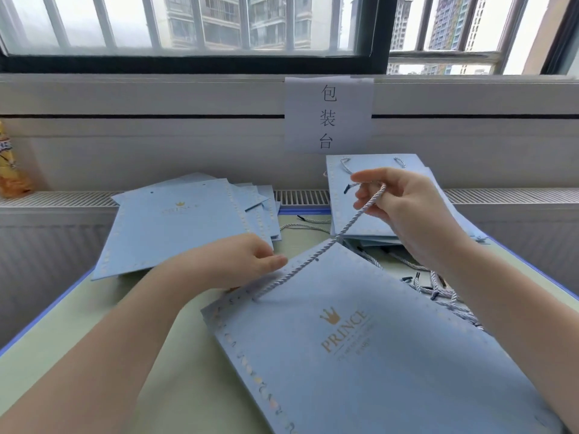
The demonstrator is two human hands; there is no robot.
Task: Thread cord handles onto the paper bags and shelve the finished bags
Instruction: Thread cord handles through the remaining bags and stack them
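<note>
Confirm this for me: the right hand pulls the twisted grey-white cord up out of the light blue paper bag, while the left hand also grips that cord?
Not quite. In the head view the left hand holds the top edge of the light blue paper bag, not the cord. The right hand does pull the twisted grey-white cord up out of it.

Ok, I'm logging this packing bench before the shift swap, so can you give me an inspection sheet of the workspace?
Surface: pale green table with blue edge.
Job's things: front bag lying flat, cord running from its hole; unthreaded stack left; corded bags leaning at back.
Clutter: loose cords on the right.
Hands: left hand holds the bag's top edge; right hand pinches the cord, raised.
Cables: nothing seen.
Surroundings: paper sign, barred window, yellow packet far left.
</note>
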